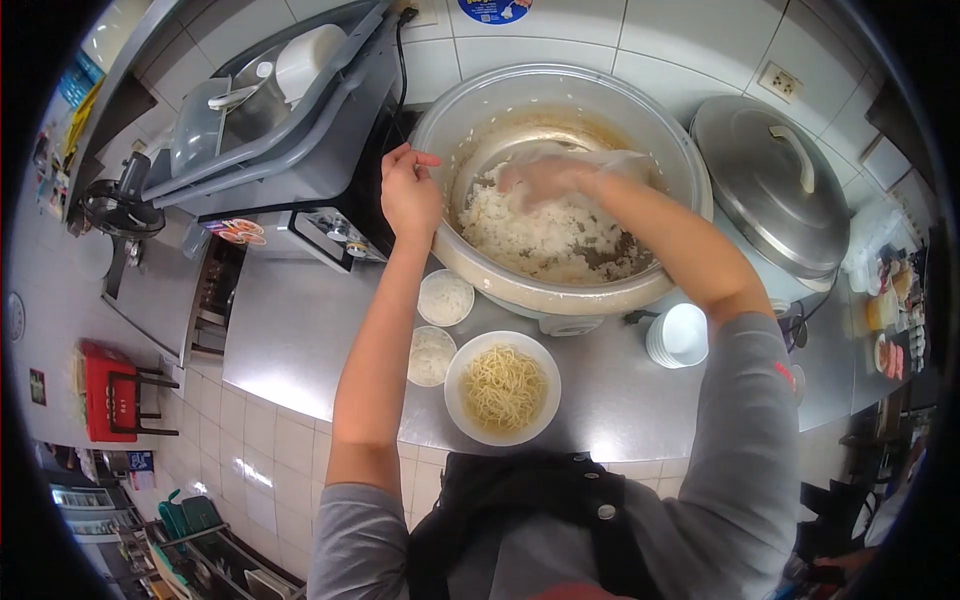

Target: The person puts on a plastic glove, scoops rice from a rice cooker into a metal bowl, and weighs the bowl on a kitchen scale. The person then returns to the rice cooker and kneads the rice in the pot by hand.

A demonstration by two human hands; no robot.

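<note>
A large round rice cooker point(680, 130) stands open against the tiled wall, with cooked white rice point(520, 235) inside. My right hand point(555, 182) is down in the cooker at the rice, blurred by motion. A translucent plastic film point(620, 162), which looks like a bag, is around or beside that hand; its fingers cannot be made out. My left hand point(410, 190) is at the cooker's left rim, its fingers curled, and what they may hold is hidden. In front of the cooker are two small bowls of rice point(446, 298) and a larger white bowl of noodles point(505, 390).
Stacked white bowls point(680, 335) stand right of the cooker on the steel counter point(290, 340). The domed lid point(770, 180) rests at the right rear. On the left, a grey tub point(300, 150) with cookware sits above a black appliance point(350, 225). A cable hangs behind it.
</note>
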